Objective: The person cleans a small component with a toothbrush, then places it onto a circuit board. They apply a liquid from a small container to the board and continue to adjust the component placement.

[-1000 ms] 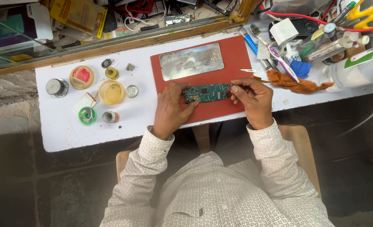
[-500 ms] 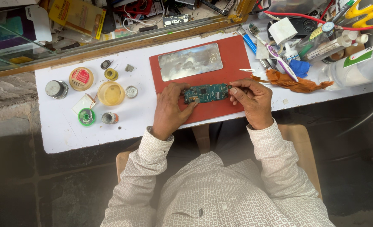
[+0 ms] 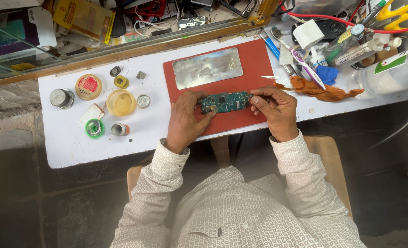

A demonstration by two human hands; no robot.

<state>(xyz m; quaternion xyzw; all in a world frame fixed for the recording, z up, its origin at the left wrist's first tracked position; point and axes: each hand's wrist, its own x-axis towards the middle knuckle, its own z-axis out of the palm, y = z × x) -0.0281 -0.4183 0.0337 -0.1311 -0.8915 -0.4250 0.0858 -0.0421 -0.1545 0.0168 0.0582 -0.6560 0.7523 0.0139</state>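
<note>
A small green circuit board (image 3: 224,101) lies over the red mat (image 3: 250,59) on the white table (image 3: 70,147). My left hand (image 3: 185,120) grips the board's left end with thumb and fingers. My right hand (image 3: 275,108) pinches its right end, and a thin pointed metal tool (image 3: 269,77) sticks out above those fingers. A shiny metal plate (image 3: 207,67) rests on the mat just beyond the board.
Left of the mat stand several small tins, a yellow jar (image 3: 121,102) and solder spools (image 3: 94,127). On the right lie an orange cloth (image 3: 321,89), a toothbrush (image 3: 300,57), bottles (image 3: 388,73) and tools. A glass-topped ledge with clutter runs along the far edge.
Both hands stay on the board; they and the board have barely shifted on the mat.
</note>
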